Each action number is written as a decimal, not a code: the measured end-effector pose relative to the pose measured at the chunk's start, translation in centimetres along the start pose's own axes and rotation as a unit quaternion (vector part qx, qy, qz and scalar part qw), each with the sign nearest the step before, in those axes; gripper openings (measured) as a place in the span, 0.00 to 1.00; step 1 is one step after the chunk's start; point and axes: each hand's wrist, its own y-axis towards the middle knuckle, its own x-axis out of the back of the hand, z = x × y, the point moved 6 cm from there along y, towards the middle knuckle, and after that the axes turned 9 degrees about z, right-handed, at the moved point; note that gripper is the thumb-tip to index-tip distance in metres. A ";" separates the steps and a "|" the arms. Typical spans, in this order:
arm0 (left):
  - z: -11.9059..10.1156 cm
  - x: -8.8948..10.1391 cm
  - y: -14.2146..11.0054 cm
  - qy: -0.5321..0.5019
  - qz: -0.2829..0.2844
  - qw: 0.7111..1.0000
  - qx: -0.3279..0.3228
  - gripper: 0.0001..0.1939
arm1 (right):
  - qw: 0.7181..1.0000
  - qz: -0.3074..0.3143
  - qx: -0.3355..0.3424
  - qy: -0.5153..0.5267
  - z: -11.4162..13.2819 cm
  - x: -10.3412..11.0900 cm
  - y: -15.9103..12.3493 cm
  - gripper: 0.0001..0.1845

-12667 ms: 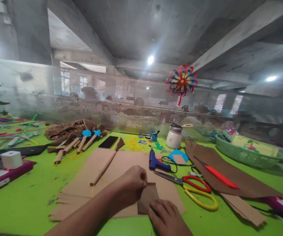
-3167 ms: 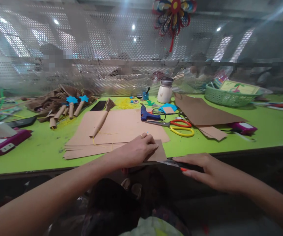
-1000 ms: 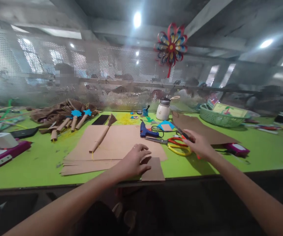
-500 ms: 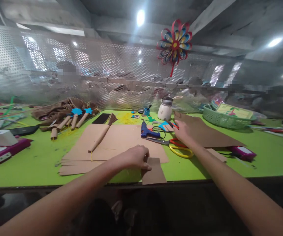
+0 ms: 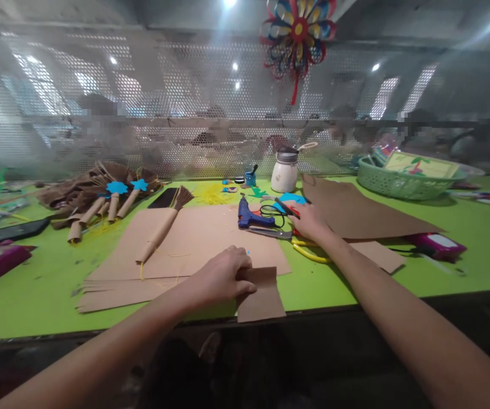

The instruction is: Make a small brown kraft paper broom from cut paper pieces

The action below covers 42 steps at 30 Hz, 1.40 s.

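My left hand (image 5: pixel 225 272) is closed at the near edge of the table, its thumb and fingers pinching the left side of a small brown paper piece (image 5: pixel 264 298). My right hand (image 5: pixel 310 221) reaches farther forward, fingers curled around a slim black-and-red tool (image 5: pixel 288 208) whose kind I cannot make out. Beneath that hand lie large scissors with yellow and red handles (image 5: pixel 310 254), partly covered by it. A blue glue gun (image 5: pixel 251 217) rests left of the scissors on stacked brown paper sheets (image 5: pixel 210 236). Blue paper cutouts (image 5: pixel 291 199) lie just beyond the right fingers.
A rolled paper piece with a fringed end (image 5: pixel 159 236) lies on the stack. More fringed rolls with blue cutouts (image 5: pixel 117 199) sit at left. A white jar (image 5: pixel 284 173), a dark brown sheet (image 5: pixel 355 213) and a green basket (image 5: pixel 404 182) stand behind. A purple box (image 5: pixel 438 247) is at right.
The view has tilted down and shifted slightly. My right hand has moved a little over the scissors' handles, with the black-and-red tool at its fingers. My left hand keeps its pinch on the small paper.
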 end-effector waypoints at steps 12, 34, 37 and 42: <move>-0.9 0.1 -1.8 -0.113 -0.049 0.990 -0.066 0.09 | 0.998 -0.028 -0.028 0.040 -1.2 0.1 0.8 0.22; -1.2 4.1 -3.2 -0.108 -0.214 0.971 -0.015 0.05 | 0.848 -0.062 0.035 0.525 0.1 9.7 -7.6 0.23; -1.8 4.3 -3.4 -0.102 -0.224 0.969 -0.035 0.04 | 0.888 -0.015 0.055 0.456 1.3 11.3 -13.1 0.24; -2.9 4.2 -3.6 -0.067 -0.216 0.972 -0.065 0.05 | 0.965 -0.008 0.049 0.256 0.9 11.9 -19.4 0.18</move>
